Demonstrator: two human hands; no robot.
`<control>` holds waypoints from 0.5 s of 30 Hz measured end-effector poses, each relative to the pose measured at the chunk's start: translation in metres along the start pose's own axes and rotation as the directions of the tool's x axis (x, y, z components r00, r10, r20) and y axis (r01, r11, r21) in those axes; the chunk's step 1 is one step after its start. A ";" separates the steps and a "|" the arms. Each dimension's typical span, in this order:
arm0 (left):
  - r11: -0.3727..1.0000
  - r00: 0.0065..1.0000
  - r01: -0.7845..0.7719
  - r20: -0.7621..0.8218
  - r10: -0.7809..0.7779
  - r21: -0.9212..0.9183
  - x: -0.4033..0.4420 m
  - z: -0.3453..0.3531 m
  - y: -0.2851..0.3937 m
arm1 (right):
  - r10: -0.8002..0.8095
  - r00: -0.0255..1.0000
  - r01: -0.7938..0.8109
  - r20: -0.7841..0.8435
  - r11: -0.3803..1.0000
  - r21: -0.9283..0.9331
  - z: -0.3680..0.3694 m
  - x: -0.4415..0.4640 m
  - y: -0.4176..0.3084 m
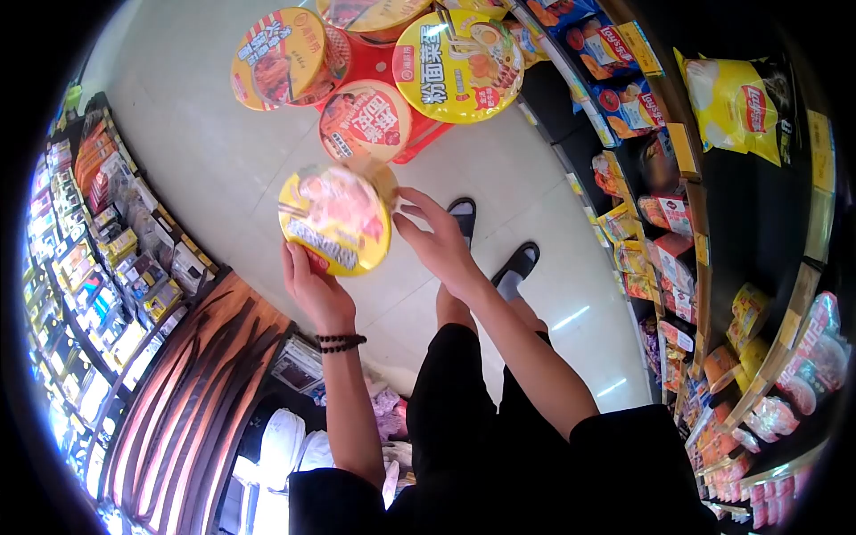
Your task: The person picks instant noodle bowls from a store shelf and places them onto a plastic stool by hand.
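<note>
A yellow instant noodle tub (pixel 334 223) with a food picture on its lid is held up in front of me, slightly blurred. My left hand (pixel 316 290), with a dark bead bracelet at the wrist, grips its lower left side. The fingers of my right hand (pixel 437 241) are closed against its right side. Just beyond it, a smaller orange noodle tub (pixel 364 122), a big yellow tub (pixel 459 67) and an orange-yellow tub (pixel 283 61) rest on a red stand (pixel 367 62). Another tub (pixel 374 12) is cut off by the top edge.
Shelves of snack packets (pixel 629 259) curve along the right, with a yellow chip bag (pixel 738 107) on an upper one. Racks of small packaged goods (pixel 107 267) line the left, by a striped wooden surface (pixel 192 383). My sandalled feet (pixel 517 265) stand on a pale tiled floor (pixel 214 160).
</note>
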State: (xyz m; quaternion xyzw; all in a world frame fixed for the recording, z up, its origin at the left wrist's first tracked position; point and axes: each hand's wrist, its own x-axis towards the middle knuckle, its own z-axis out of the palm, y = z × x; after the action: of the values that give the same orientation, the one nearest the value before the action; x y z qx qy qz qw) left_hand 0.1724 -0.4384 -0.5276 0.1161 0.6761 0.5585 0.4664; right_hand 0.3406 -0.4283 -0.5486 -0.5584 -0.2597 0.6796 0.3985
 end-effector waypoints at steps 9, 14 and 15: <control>0.999 0.999 -0.038 -0.038 0.038 0.001 0.028 0.068 -0.006 | -0.011 0.997 -0.006 0.079 0.979 0.206 -0.006 0.034 -0.011; 0.998 0.997 -0.068 -0.034 0.068 0.005 0.029 0.085 -0.023 | 0.036 0.996 -0.047 0.087 0.990 0.134 -0.038 0.021 -0.013; 0.997 0.997 -0.077 -0.024 0.078 0.006 0.028 0.088 -0.023 | 0.057 0.997 -0.064 0.061 0.989 0.131 -0.045 0.016 -0.012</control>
State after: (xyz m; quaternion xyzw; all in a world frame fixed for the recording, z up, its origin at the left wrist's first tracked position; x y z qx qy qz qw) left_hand 0.2326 -0.3705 -0.5563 0.1366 0.6781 0.5758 0.4358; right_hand 0.3858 -0.4120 -0.5585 -0.5184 -0.2081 0.7230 0.4065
